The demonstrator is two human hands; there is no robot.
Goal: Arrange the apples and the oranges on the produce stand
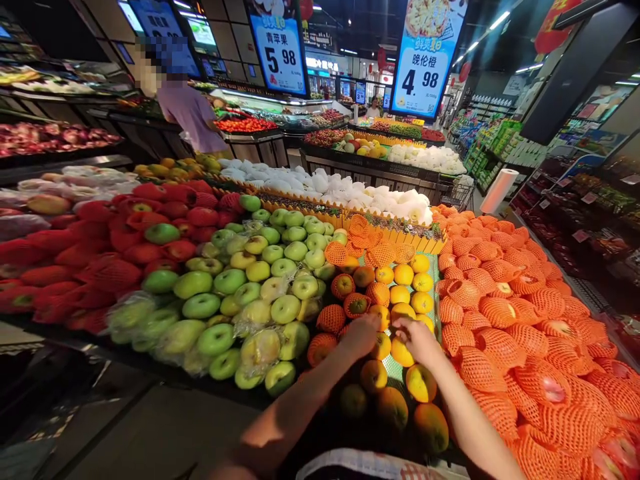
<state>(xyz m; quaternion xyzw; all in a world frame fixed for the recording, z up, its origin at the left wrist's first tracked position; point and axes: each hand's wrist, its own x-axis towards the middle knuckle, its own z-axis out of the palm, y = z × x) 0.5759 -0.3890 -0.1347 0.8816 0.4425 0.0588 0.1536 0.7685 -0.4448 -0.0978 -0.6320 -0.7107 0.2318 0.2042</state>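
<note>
Your left hand lies palm down on the pile of round yellow-orange oranges in the middle of the produce desk, its fingers spread over one orange; you cannot tell whether they grip it. Your right hand sits just beside it to the right, fingers curled around a bright yellow orange near the pile's centre. Left of the oranges lie smooth green apples, some wrapped in clear film, and farther left red foam-netted fruit. Right of your hands spreads a heap of orange foam net sleeves. Far back hangs a blue price sign, and a person in a purple top stands far left.
</note>
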